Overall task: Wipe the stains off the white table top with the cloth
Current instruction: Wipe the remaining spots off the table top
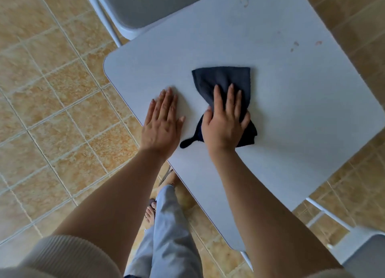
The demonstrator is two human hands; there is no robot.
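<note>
The person is standing at the near corner of the white table top [291,121], both bare forearms reaching out over it. The left hand [162,119] is lying flat on the bare surface, fingers straight and close together, holding nothing and probably bracing. Just beside it, the right hand [226,121] is pressing down on the cloth [223,80], fingers straight and slightly spread. The fabric is bunching narrow beneath the palm, and whether the thumb is tucking under its edge is hard to tell. The dark blue cloth is lying near the middle of the table, fanning out flat beyond the fingertips, with a small loop [185,143] trailing back toward the wrist. It is looking soft, light and limp, so it is likely to crumple unless a flat palm is driving it from on top. Further off, brownish stains [294,45] are sitting untouched toward the far edge, well apart from the cloth. Beyond them, a grey chair [145,5] is standing against the table.
</note>
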